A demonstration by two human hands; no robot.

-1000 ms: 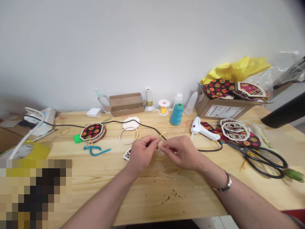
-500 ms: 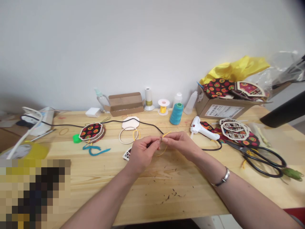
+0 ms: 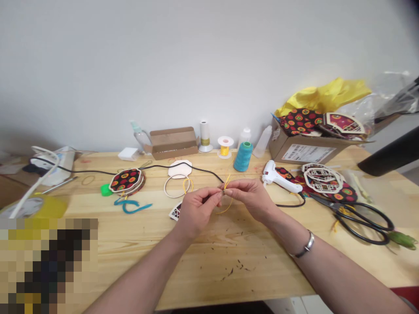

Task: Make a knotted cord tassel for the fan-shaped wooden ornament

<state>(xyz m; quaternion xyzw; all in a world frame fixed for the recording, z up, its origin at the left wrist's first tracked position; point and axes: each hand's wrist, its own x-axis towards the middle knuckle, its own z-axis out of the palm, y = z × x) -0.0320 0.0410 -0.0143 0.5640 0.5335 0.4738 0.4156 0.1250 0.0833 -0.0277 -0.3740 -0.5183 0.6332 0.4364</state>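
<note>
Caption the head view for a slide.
Left hand and right hand pinch a yellow cord over the table, between a wooden ring and a glue gun.

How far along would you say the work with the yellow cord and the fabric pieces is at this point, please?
Looks done: a stack of fabric-covered pieces lies at the left. In hand: the left hand and right hand pinch a thin yellow cord between their fingertips. Apparently left: white lattice frames and a wooden ring lie loose, the frames beside the glue gun.
</note>
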